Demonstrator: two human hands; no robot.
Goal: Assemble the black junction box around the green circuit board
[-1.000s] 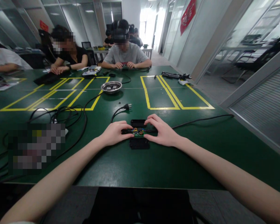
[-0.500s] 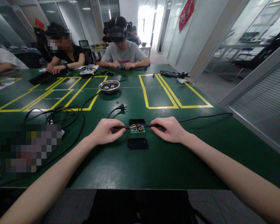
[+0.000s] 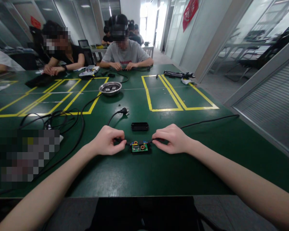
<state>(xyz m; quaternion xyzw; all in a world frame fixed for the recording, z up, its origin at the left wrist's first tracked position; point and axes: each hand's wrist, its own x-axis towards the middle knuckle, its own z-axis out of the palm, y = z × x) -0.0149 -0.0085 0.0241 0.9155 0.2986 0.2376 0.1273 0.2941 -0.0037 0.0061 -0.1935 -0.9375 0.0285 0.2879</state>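
Note:
A green circuit board (image 3: 139, 148) with two copper-wound coils sits between my hands, wired to a black cable at each end. My left hand (image 3: 108, 141) pinches the cable on the board's left side. On the other side, my right hand (image 3: 170, 139) is closed on the right cable (image 3: 209, 122), which trails off across the table. Beneath the board a black plastic case half (image 3: 148, 152) shows only at its edges; I cannot tell whether the board is seated in it. Just beyond lies the other black case half (image 3: 140, 126), its hollow side up.
A two-pin plug (image 3: 123, 111) and a metal bowl (image 3: 110, 88) with small metal parts lie farther back. Coiled black cables (image 3: 62, 120) and a blurred-out object (image 3: 26, 157) are at left. A folded tripod (image 3: 179, 75) is at the far right. Several people sit beyond, one directly opposite (image 3: 126, 53).
Both hands have brought the board toward me, from beside the far case half to over the near one. The near case half is now mostly covered. The view has shifted slightly.

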